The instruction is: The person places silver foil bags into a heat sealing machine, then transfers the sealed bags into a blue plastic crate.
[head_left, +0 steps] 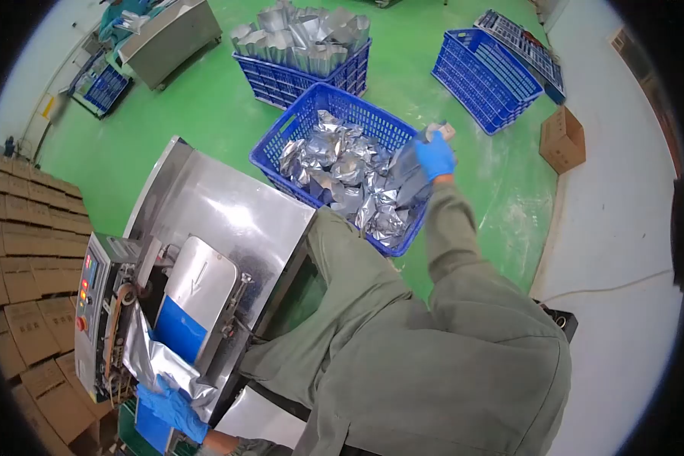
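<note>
A gloved right hand (435, 156), upper right of centre, pinches the top edge of a foil pouch (404, 178) that hangs over the near corner of a blue basket (357, 114) heaped with more silver bags. The fingers are pressed together on the pouch mouth. At the lower left of the frame the left hand (171, 406) grips the bottom of a second pouch (148, 353), fingers closed on the crinkled foil, with its upper part lying against the sealer (197, 292). The basket stands on the green floor (205, 99), touching the machine's steel tabletop (205, 197).

The pouches look thin, light and slick (the foil creases and shines like film), so they would likely sag and slip if held by the flat face. The stiffer top edge or a corner seems the surest place to hold one. Whether the pouches are filled cannot be told.
</note>
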Motion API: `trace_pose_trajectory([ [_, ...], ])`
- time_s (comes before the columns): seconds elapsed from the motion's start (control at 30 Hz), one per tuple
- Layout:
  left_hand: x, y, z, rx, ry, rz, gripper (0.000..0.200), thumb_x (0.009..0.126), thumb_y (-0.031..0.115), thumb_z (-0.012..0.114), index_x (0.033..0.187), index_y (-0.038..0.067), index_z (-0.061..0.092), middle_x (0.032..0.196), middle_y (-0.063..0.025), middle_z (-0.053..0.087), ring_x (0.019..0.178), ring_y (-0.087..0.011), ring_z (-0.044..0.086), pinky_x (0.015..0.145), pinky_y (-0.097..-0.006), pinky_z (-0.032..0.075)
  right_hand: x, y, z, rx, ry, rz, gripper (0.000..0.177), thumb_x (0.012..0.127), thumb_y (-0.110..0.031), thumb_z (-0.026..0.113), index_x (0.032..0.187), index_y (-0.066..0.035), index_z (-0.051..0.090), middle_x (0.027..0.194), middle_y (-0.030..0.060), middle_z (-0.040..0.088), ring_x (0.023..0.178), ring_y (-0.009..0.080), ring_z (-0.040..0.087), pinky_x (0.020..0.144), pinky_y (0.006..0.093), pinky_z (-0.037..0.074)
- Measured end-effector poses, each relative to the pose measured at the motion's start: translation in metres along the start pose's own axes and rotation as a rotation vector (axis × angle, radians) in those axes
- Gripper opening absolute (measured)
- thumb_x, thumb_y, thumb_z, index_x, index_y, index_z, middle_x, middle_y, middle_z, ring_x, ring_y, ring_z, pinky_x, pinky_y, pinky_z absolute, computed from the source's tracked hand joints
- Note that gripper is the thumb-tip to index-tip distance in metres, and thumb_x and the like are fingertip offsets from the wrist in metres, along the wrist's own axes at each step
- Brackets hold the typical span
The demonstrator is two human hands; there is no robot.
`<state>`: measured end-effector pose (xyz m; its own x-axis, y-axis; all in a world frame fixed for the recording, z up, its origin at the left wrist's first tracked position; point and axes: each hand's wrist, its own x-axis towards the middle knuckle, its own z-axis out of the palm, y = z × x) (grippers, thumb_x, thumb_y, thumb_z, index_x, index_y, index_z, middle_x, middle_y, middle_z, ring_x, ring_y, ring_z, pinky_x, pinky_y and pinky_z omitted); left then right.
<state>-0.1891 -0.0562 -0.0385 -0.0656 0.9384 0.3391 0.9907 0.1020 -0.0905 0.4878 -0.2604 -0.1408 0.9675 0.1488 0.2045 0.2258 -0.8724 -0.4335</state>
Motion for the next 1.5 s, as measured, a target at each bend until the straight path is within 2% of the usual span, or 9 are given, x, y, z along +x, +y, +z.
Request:
trace_pose_trajectory([
  [0.1, 0.004, 0.007, -0.011, -0.209, 0.223, 0.129, 0.046, 0.092, 0.034, 0.040, 0.124, 0.001, 0.041, 0.118, -0.0204, 0.045, 0.105, -0.0331, 0.046, 0.087, -0.0380, 0.040, 0.087, 0.130, 0.095, -0.124, -0.195, -0.902, 0.029, 0.072, -0.031, 0.062, 0.091, -0.009, 0.062, 0.086, 0.0166, 0.061, 0.074, 0.0314, 0.059, 0.069, 0.0405, 0.047],
  [0.13, 0.001, 0.016, -0.015, -0.231, 0.326, 0.249, 0.042, 0.092, 0.031, 0.039, 0.122, 0.002, 0.043, 0.113, -0.0199, 0.049, 0.100, -0.0319, 0.050, 0.082, -0.0369, 0.043, 0.103, 0.142, 0.123, -0.255, -0.327, -0.742, 0.026, 0.073, -0.029, 0.060, 0.090, -0.009, 0.063, 0.086, 0.0163, 0.062, 0.074, 0.0308, 0.060, 0.068, 0.0399, 0.048],
  [0.23, -0.008, 0.040, -0.031, -0.375, 0.342, 0.251, 0.036, 0.090, 0.025, 0.045, 0.117, 0.002, 0.049, 0.103, -0.0175, 0.058, 0.090, -0.0275, 0.057, 0.077, -0.0342, 0.047, 0.093, 0.077, 0.092, -0.447, -0.563, -0.622, 0.021, 0.076, -0.023, 0.056, 0.087, -0.008, 0.066, 0.085, 0.0156, 0.065, 0.075, 0.0288, 0.063, 0.067, 0.0383, 0.048],
  [0.37, -0.003, 0.066, -0.058, -0.854, 0.005, -0.043, 0.043, 0.081, 0.029, 0.062, 0.112, 0.001, 0.054, 0.107, -0.0159, 0.059, 0.097, -0.0240, 0.057, 0.084, -0.0323, 0.044, 0.140, -0.008, 0.043, -0.521, -0.180, -1.631, 0.009, 0.073, -0.013, 0.059, 0.075, -0.004, 0.061, 0.059, 0.0144, 0.059, 0.052, 0.0257, 0.057, 0.048, 0.0392, 0.044],
  [0.43, 0.006, 0.079, -0.051, -0.834, -0.013, 0.066, 0.043, 0.081, 0.031, 0.060, 0.112, 0.002, 0.055, 0.104, -0.0146, 0.060, 0.094, -0.0237, 0.058, 0.081, -0.0328, 0.046, 0.052, -0.137, -0.088, -0.066, -0.862, -0.667, 0.015, 0.077, -0.017, 0.061, 0.072, -0.003, 0.057, 0.054, 0.0106, 0.053, 0.045, 0.0181, 0.052, 0.040, 0.0335, 0.039],
  [0.73, 0.068, 0.189, -0.096, -1.255, 0.194, 0.570, 0.054, 0.084, 0.041, 0.053, 0.125, 0.006, 0.044, 0.114, -0.0193, 0.054, 0.104, -0.0341, 0.052, 0.090, -0.0378, 0.040, -0.042, -0.318, -0.261, 0.297, -0.702, -1.092, 0.018, 0.079, -0.012, 0.064, 0.089, -0.002, 0.053, 0.071, 0.0034, 0.053, 0.053, 0.0095, 0.049, 0.050, 0.0232, 0.041],
  [1.0, 0.072, 0.158, -0.075, -1.317, 0.458, 0.182, 0.034, 0.089, 0.033, 0.048, 0.106, 0.006, 0.058, 0.093, -0.0165, 0.060, 0.084, -0.0318, 0.058, 0.071, -0.0380, 0.047, -0.141, -0.424, -0.191, 0.384, -0.768, -1.530, 0.012, 0.081, -0.010, 0.060, 0.082, 0.002, 0.060, 0.067, 0.0043, 0.057, 0.062, 0.0107, 0.054, 0.057, 0.0233, 0.044],
  [1.2, 0.071, 0.148, -0.047, -1.237, 0.605, 0.139, 0.022, 0.085, 0.026, 0.055, 0.095, 0.009, 0.063, 0.081, -0.0134, 0.061, 0.072, -0.0301, 0.059, 0.062, -0.0370, 0.047, -0.201, -0.401, -0.127, 1.115, -1.037, -1.196, 0.018, 0.082, -0.005, 0.057, 0.099, 0.000, 0.060, 0.084, 0.0021, 0.060, 0.075, 0.0099, 0.054, 0.069, 0.0234, 0.044],
  [1.5, 0.080, 0.144, -0.034, -1.455, 0.513, 0.155, 0.036, 0.084, 0.038, 0.054, 0.102, 0.008, 0.061, 0.077, -0.0124, 0.062, 0.074, -0.0290, 0.059, 0.064, -0.0366, 0.046, -0.195, -0.371, -0.051, 1.017, -0.986, -1.093, 0.009, 0.084, -0.008, 0.053, 0.082, 0.000, 0.057, 0.070, -0.0018, 0.050, 0.064, 0.0087, 0.045, 0.058, 0.0250, 0.039],
])
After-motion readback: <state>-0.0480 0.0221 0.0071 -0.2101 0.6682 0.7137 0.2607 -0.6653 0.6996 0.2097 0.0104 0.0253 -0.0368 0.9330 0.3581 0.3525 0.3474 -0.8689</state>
